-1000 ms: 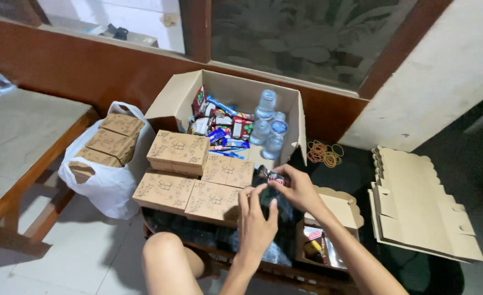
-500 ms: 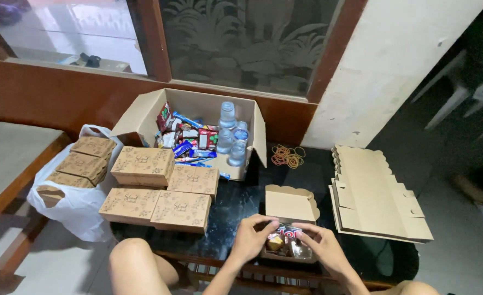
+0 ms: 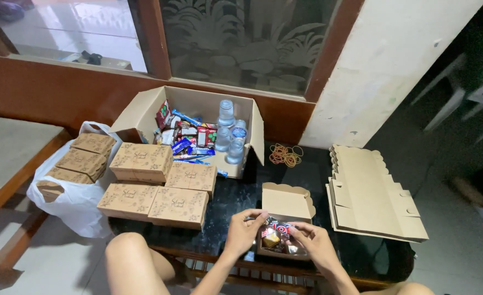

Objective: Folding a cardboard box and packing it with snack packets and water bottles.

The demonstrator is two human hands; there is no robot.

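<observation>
Both hands, earlier near stacked boxes, now at small open brown cardboard box (image 3: 287, 218); left hand (image 3: 245, 229) and right hand (image 3: 313, 244) pinch wrapped snacks (image 3: 277, 234) inside; filling step; lid stands open

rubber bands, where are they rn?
In the head view, the rubber bands lie in a loose pile on the dark table, right of the big open carton and behind the small open box.

My left hand (image 3: 245, 232) and right hand (image 3: 316, 245) are bare, with no rings, watch or gloves. No sleeves reach my forearms. My left knee (image 3: 129, 257) is bare too, and my nails are short and plain.
</observation>
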